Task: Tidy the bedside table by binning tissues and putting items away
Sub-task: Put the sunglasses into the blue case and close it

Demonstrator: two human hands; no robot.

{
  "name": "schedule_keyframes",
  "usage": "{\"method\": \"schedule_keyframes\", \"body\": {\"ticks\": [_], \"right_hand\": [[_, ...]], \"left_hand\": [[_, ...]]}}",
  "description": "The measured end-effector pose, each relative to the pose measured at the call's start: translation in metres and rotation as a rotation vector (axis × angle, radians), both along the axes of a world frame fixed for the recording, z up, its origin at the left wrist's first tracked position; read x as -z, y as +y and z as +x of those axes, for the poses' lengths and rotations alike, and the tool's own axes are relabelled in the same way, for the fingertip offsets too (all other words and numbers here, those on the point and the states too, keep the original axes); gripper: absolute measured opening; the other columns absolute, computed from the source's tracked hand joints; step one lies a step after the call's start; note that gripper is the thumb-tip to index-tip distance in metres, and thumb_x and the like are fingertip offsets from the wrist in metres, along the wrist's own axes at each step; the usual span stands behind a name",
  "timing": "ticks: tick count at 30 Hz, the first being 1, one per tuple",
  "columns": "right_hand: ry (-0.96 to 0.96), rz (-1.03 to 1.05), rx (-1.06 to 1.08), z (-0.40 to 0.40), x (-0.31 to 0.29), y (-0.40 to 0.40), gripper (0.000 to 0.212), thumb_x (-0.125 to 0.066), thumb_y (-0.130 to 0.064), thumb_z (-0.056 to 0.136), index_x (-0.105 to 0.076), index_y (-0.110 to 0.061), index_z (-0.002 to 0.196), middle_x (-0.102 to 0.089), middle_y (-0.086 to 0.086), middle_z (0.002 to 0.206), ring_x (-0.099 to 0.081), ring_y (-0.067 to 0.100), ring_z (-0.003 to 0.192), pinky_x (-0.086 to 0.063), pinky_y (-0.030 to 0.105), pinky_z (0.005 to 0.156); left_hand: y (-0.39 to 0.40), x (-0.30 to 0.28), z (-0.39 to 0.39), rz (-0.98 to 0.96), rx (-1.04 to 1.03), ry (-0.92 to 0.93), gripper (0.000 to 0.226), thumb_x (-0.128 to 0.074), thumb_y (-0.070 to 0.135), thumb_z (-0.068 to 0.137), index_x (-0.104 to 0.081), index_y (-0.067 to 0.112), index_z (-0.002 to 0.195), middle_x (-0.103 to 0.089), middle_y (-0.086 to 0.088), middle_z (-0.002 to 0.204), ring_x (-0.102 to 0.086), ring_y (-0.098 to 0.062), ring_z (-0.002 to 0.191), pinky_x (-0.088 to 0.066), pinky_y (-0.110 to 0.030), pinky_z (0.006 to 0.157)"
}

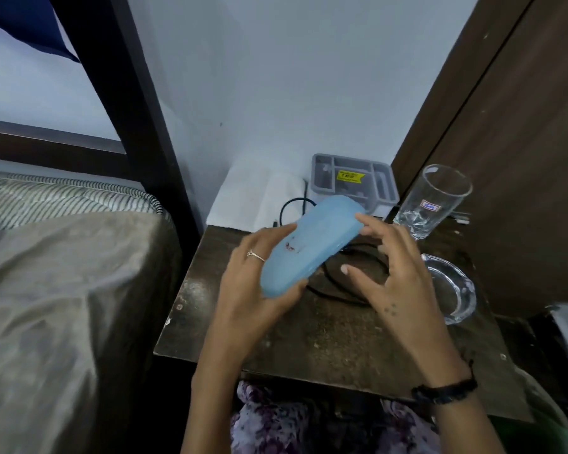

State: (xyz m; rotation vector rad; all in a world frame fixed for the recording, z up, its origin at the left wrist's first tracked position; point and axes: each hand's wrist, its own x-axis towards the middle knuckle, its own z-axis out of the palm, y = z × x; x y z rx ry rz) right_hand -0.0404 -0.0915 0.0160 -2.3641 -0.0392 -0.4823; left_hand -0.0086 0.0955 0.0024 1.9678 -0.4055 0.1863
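A light blue oblong case point(312, 244) is lifted above the dark wooden bedside table point(325, 335). My left hand point(259, 283) grips its near end from below and the side. My right hand point(384, 276) is beside its far end, fingers spread, with fingertips touching the case's upper edge. A black cable point(338, 290) lies coiled on the table under the case. A grey compartment tray point(351, 181) with a yellow sticker stands at the back by the wall.
An empty drinking glass point(436, 201) stands at the table's back right, a glass ashtray point(453, 290) in front of it. A brown wardrobe point(512, 142) rises on the right. The bed point(56, 283) and its dark post point(138, 103) are on the left.
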Motion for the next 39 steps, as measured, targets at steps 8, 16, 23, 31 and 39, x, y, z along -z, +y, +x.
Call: {"method": "schedule_keyframes", "body": {"ticks": [8, 16, 23, 31, 39], "right_hand": [[0.256, -0.234, -0.196, -0.048, 0.022, -0.047, 0.066, -0.076, -0.037, 0.07, -0.047, -0.04, 0.128, -0.042, -0.027, 0.127, -0.034, -0.003, 0.122, -0.032, 0.025, 0.104], [0.316, -0.184, -0.127, -0.06, 0.039, -0.041, 0.054, -0.076, -0.039, 0.072, -0.054, -0.036, 0.121, -0.045, -0.026, 0.118, -0.039, -0.007, 0.112, -0.03, 0.007, 0.089], [0.318, -0.229, -0.12, -0.059, 0.034, -0.042, 0.051, -0.073, -0.046, 0.072, -0.056, -0.033, 0.119, -0.051, -0.019, 0.117, -0.044, -0.002, 0.109, -0.037, 0.017, 0.089], [0.494, -0.159, -0.134, -0.026, 0.009, -0.056, 0.043, -0.043, -0.073, 0.075, -0.05, -0.039, 0.101, -0.068, -0.006, 0.104, -0.064, 0.013, 0.083, -0.054, 0.04, 0.073], [0.414, -0.259, 0.008, -0.008, 0.014, -0.05, 0.04, -0.04, -0.056, 0.088, -0.064, -0.025, 0.098, -0.054, -0.007, 0.088, -0.051, 0.01, 0.074, -0.035, 0.026, 0.064]], "left_hand": [[-0.015, 0.034, -0.017, 0.008, 0.474, 0.341, 0.084, -0.078, 0.021, 0.062, -0.036, 0.054, 0.127, -0.057, 0.019, 0.114, -0.054, 0.001, 0.11, -0.045, -0.013, 0.086], [-0.021, 0.058, -0.034, 0.025, 0.3, 0.361, 0.08, -0.08, 0.021, 0.067, -0.033, 0.042, 0.128, -0.049, 0.022, 0.118, -0.045, 0.021, 0.103, -0.038, 0.001, 0.079], [-0.025, 0.068, -0.029, 0.055, 0.215, 0.275, 0.1, -0.082, 0.044, 0.052, -0.017, 0.059, 0.126, -0.036, 0.008, 0.13, -0.039, 0.015, 0.108, -0.032, 0.004, 0.085], [-0.024, 0.072, -0.023, -0.053, 0.255, 0.281, 0.121, -0.082, 0.037, 0.046, 0.001, 0.049, 0.133, -0.012, 0.03, 0.13, -0.04, 0.027, 0.104, -0.036, 0.004, 0.085], [-0.023, 0.071, -0.023, -0.013, 0.263, 0.269, 0.126, -0.088, 0.015, 0.052, 0.002, 0.057, 0.129, -0.017, 0.009, 0.137, -0.048, 0.003, 0.115, -0.041, -0.021, 0.098]]}}
